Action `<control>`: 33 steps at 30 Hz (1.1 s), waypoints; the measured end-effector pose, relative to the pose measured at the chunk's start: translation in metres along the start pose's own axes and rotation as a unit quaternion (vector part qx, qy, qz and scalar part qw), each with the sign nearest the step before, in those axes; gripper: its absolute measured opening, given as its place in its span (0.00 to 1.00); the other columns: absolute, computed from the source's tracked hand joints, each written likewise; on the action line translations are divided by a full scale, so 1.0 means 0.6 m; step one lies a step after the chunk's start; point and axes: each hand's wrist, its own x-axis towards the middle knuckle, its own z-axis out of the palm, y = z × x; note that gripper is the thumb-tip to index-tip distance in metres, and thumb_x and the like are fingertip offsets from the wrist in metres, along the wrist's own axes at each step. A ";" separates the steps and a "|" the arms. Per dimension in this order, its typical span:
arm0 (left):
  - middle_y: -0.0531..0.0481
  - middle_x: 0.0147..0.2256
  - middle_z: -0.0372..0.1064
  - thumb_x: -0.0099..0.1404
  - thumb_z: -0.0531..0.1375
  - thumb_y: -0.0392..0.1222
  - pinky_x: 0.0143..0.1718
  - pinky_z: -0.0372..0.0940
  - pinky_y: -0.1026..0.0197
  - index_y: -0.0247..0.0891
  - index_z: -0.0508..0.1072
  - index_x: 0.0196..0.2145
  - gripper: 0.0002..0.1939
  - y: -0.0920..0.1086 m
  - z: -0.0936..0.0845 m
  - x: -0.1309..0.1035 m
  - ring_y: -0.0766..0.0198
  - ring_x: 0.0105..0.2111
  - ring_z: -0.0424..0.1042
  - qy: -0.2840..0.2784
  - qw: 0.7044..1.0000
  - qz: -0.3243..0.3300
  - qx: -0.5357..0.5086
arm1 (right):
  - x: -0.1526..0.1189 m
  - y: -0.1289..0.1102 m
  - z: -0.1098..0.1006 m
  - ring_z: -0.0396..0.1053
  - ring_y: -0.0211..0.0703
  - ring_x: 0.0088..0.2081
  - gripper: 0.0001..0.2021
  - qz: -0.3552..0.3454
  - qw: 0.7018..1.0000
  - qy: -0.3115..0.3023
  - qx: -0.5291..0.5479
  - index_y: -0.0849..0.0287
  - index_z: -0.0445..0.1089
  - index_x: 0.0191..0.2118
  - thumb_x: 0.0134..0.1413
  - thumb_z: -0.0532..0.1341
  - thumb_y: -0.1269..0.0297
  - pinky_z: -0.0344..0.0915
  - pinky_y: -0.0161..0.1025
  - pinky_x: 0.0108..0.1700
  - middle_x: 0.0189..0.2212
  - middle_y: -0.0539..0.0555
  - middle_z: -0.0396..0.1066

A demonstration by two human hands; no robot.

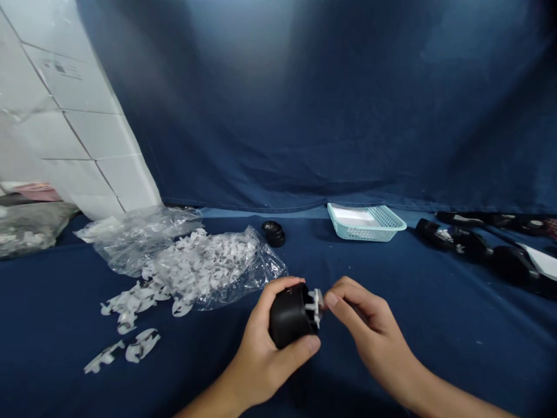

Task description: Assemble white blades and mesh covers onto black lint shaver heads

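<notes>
A black cylindrical part (289,315) lies tilted in my left hand (265,354), whose fingers and thumb wrap round it. Its open end faces right. At that end sits a white plastic piece (316,307), partly inside the rim. My right hand (369,331) is closed in a pinch, its fingertips at the outer side of the white piece. Left of my hands, many similar white pieces (204,261) are heaped on and around a clear plastic bag (261,261). A few loose ones (142,345) lie nearer the front.
Small black rings (273,233) are stacked behind my hands. A light blue basket (368,234) stands at the back, with something white inside. Several black parts (474,247) lie at the right. White boxes (100,133) and a blue curtain (304,104) border the blue-covered table (209,354).
</notes>
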 end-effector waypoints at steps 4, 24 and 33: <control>0.49 0.52 0.66 0.58 0.67 0.44 0.50 0.63 0.58 0.48 0.61 0.55 0.30 -0.001 -0.001 0.002 0.56 0.48 0.69 0.000 0.995 -0.033 -0.092 | 0.001 -0.005 -0.007 0.66 0.40 0.34 0.04 -0.052 0.997 -0.018 -0.053 0.55 0.72 0.33 0.60 0.61 0.65 0.61 0.38 0.38 0.31 0.49 0.69; 0.47 0.48 0.68 0.55 0.69 0.43 0.44 0.65 0.57 0.46 0.64 0.54 0.31 -0.017 0.014 0.001 0.57 0.43 0.70 0.024 0.958 -0.135 -0.251 | 0.010 0.021 0.016 0.63 0.40 0.33 0.08 -0.087 0.991 0.018 -0.095 0.56 0.64 0.34 0.66 0.52 0.69 0.59 0.38 0.36 0.30 0.49 0.63; 0.46 0.42 0.70 0.60 0.65 0.46 0.28 0.66 0.62 0.45 0.61 0.54 0.26 -0.019 0.015 0.011 0.58 0.30 0.77 0.041 0.907 -0.262 -0.328 | 0.034 0.019 -0.005 0.55 0.39 0.29 0.13 0.044 0.998 -0.027 0.032 0.56 0.63 0.32 0.67 0.51 0.57 0.54 0.36 0.33 0.26 0.46 0.57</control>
